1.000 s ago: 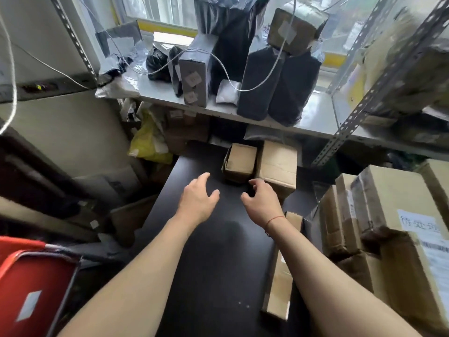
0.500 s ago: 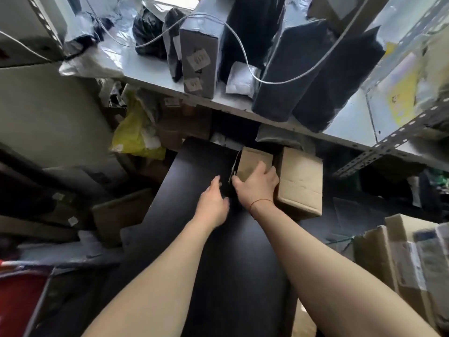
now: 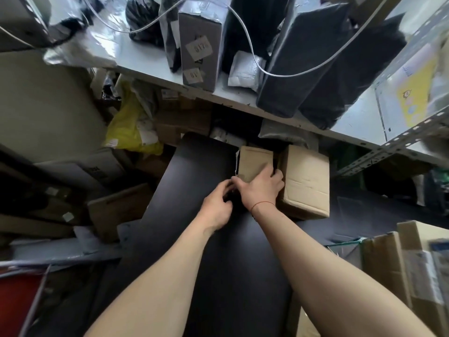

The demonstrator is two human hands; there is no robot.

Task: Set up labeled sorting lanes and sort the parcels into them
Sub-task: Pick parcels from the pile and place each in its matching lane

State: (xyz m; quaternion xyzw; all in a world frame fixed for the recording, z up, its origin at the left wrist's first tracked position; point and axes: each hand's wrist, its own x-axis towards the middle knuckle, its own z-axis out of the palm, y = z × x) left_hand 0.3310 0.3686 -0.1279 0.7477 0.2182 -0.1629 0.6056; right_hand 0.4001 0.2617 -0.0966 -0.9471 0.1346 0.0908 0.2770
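My forearms reach out over the black table (image 3: 194, 181), which runs away from me toward the shelf. My left hand (image 3: 216, 207) sits just short of the small box (image 3: 255, 161), its fingers curled in at the box's near left corner; I cannot tell whether they pinch anything there. My right hand (image 3: 261, 188), a red thread round the wrist, lies over the near end of the small box with the thumb at the left corner and the fingers curled down its right side, gripping it. The small box stands at the table's far end, and the big box (image 3: 306, 181) lies just beside it on the right, a dark gap between them. Left of the table, lower down, a yellow bag (image 3: 128, 127) lies among cartons. Beyond, the grey shelf (image 3: 145, 62) carries a grey carton (image 3: 201, 45) with number stickers, black bags (image 3: 340, 69), and a white cable (image 3: 252, 52) looping across them.
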